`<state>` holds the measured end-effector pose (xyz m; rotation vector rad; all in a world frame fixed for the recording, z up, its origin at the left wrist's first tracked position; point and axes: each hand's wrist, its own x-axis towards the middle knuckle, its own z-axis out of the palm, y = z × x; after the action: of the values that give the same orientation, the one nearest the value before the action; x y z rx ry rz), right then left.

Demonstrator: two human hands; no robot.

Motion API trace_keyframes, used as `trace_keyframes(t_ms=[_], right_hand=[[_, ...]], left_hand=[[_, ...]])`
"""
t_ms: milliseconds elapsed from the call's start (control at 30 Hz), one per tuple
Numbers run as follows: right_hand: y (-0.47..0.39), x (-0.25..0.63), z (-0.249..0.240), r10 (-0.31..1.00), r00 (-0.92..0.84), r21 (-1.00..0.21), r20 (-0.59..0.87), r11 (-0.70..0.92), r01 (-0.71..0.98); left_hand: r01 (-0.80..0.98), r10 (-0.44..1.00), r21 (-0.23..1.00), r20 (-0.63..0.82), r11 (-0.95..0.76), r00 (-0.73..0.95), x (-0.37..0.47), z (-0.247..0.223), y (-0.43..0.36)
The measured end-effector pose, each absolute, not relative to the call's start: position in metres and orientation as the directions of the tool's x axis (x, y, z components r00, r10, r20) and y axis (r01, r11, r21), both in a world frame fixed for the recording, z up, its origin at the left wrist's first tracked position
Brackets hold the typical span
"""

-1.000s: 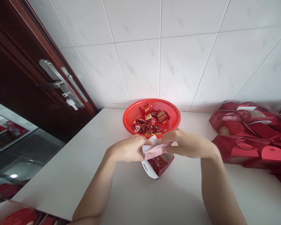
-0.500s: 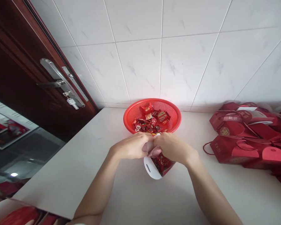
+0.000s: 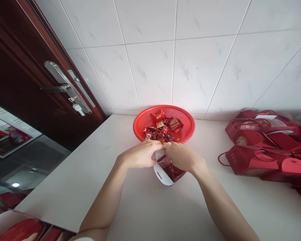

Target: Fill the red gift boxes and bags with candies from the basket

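Observation:
A small red gift box with a white inner flap (image 3: 163,175) stands on the table just in front of the basket. Red-wrapped candies (image 3: 172,170) lie inside it. My left hand (image 3: 140,154) is closed at the box's far left side, its fingers curled round the edge. Against it, my right hand (image 3: 182,156) is closed over the far right side of the same box. Both sets of fingertips meet near the far flap and are partly hidden. Behind them sits a red plastic basket (image 3: 189,134) holding assorted wrapped candies (image 3: 163,129).
Several red gift boxes (image 3: 253,160) with cord handles are piled at the right of the white table (image 3: 90,180). A tiled wall (image 3: 150,73) rises behind. At the left is a dark wooden door (image 3: 22,67) with keys (image 3: 77,107) in its lock. More red items (image 3: 22,231) show at lower left.
The box's near flap has shifted slightly up and away from me, and more of its inside shows between my hands. Both hands stay on the box.

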<state>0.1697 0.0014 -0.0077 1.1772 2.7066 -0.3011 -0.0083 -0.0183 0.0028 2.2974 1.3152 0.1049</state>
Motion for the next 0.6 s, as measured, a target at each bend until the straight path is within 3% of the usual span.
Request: trace_keyframes(t_ms=[300, 500, 600], right_hand=[[0.0012, 0.1748, -0.0028, 0.721, -0.676, -0.187, -0.154, 0.651, 0.736], [0.002, 0.1753, -0.0087, 0.638, -0.701, -0.259, -0.321, 0.652, 0.712], [0.0008, 0.1746, -0.0095, 0.665, -0.688, -0.24, -0.289, 0.646, 0.725]], left_hand=[[0.78, 0.833, 0.487, -0.172, -0.393, 0.526, -0.0086, 0.0054, -0.019], [0.789, 0.823, 0.45, -0.181, -0.417, 0.538, -0.0086, 0.0057, -0.0187], [0.785, 0.823, 0.443, -0.16, -0.433, 0.545, -0.0086, 0.0064, -0.0189]])
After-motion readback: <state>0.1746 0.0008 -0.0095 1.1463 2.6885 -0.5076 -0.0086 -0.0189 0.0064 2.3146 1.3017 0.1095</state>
